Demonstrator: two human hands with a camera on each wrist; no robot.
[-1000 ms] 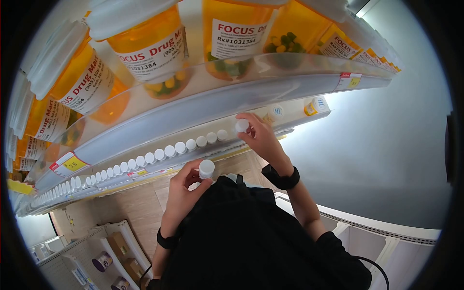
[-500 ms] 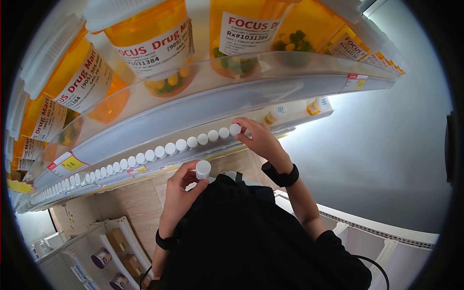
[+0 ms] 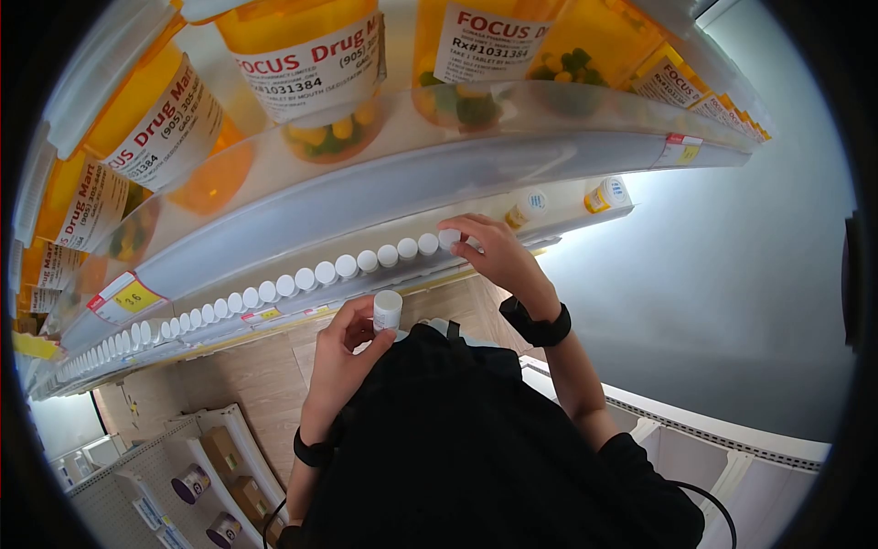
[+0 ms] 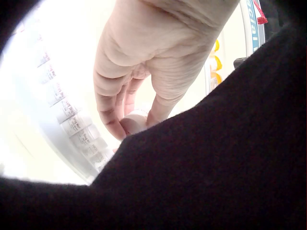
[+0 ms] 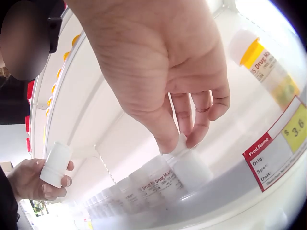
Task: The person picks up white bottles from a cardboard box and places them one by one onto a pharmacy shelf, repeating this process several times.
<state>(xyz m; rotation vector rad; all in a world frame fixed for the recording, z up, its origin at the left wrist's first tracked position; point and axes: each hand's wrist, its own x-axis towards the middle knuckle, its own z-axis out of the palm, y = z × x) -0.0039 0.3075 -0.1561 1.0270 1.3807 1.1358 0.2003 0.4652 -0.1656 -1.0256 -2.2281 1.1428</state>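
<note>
In the head view my left hand [image 3: 340, 357] grips a white pill bottle [image 3: 387, 311] between thumb and fingers, low in front of the shelf. That bottle stands nearly upright with its white cap on top. Farther right, my right hand [image 3: 497, 254] pinches the cap of another white pill bottle [image 3: 448, 238] at the right end of a long row. The right wrist view shows this end bottle [image 5: 193, 171] close beside its labelled neighbour [image 5: 163, 179], with thumb and fingertips at the cap. Sleeve cloth hides much of the left-held bottle in the left wrist view.
The row of white bottles [image 3: 305, 279] runs left along the lower shelf. To the right on it stand two amber bottles with white caps [image 3: 526, 209]. Above hangs the upper shelf's clear lip [image 3: 439, 114], with large amber pill bottles [image 3: 306, 73] behind it. Price tags [image 3: 129, 297] line the edges.
The right hand has brought its white bottle left, from apart to right beside the row's end, and still pinches the cap. The left hand keeps its bottle, barely moved.
</note>
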